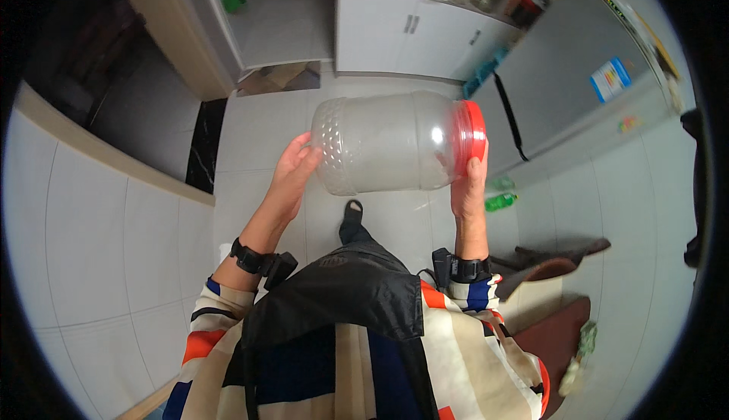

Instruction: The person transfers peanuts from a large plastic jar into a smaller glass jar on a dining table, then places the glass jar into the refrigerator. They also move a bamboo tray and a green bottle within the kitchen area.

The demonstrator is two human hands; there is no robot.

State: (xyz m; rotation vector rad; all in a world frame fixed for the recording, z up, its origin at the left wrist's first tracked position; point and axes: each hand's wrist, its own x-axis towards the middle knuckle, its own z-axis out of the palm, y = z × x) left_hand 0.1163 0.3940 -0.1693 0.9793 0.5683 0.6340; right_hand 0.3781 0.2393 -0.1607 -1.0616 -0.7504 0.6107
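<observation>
A large clear plastic jar (pixel 379 144) lies sideways in the air between my two hands. Its dimpled base points left and its red screw lid (pixel 474 130) points right. My left hand (pixel 293 169) presses against the base end, with the fingers partly behind it. My right hand (pixel 471 183) grips the lid end, thumb on the red rim and the other fingers mostly hidden. No contents can be made out through the hazy wall.
Beyond the jar stands a white cabinet (pixel 393 35) with items on its shelves. A grey refrigerator (pixel 569 67) is at the right, a green plastic bottle (pixel 501 202) on the floor near it. Brown chairs (pixel 549 323) stand at lower right. A doorway with a black threshold (pixel 207 146) is on the left.
</observation>
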